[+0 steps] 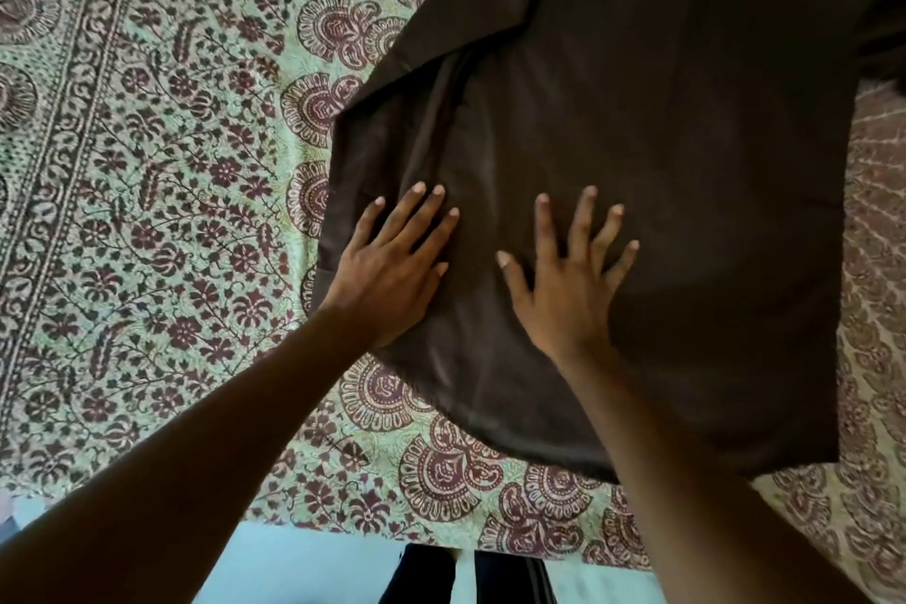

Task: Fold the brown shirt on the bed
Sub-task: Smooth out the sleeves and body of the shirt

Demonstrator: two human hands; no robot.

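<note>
The brown shirt (637, 137) lies spread on the bed, running from the lower middle up to the top right, with its left side folded in over the body and a creased ridge along that fold. My left hand (392, 270) presses flat on the folded left part near the shirt's lower edge, fingers straight. My right hand (568, 280) lies flat on the shirt's body just to the right, fingers spread. Neither hand grips the cloth. The shirt's top is cut off by the frame.
A green bedspread (147, 162) with maroon floral and paisley print covers the bed. The bed's near edge (392, 532) runs along the bottom, with pale floor below it. Dark trouser legs (465, 574) show at the bottom centre.
</note>
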